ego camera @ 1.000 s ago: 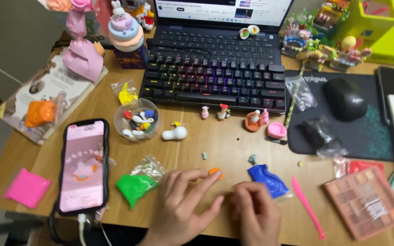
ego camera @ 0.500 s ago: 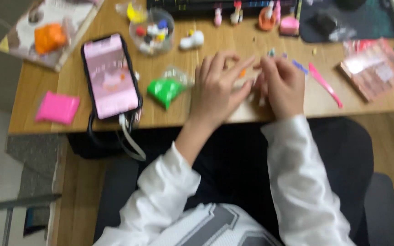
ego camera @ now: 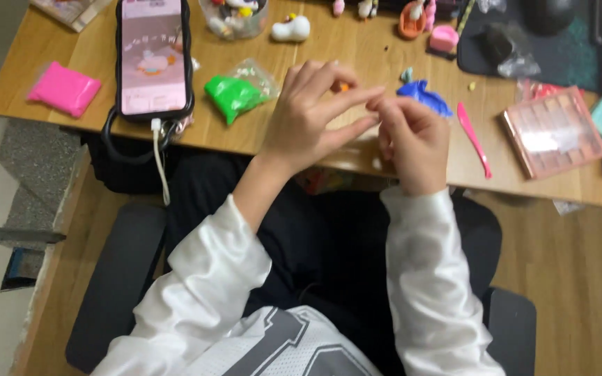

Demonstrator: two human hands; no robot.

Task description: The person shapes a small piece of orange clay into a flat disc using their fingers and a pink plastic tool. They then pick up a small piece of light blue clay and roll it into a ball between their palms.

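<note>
Both hands [ego camera: 364, 125] together, orange clay bit [ego camera: 343, 87] behind left fingertips.

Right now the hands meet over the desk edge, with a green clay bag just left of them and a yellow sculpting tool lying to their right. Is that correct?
Not quite: the sculpting tool is pink, not yellow, as the head view shows. The rest holds: the left hand and right hand meet over the desk edge, with the green clay bag to their left.

Light wooden desk [ego camera: 64, 42], dark padded chair seat [ego camera: 116, 278], wood-plank floor [ego camera: 580, 278], soft indoor light
</note>
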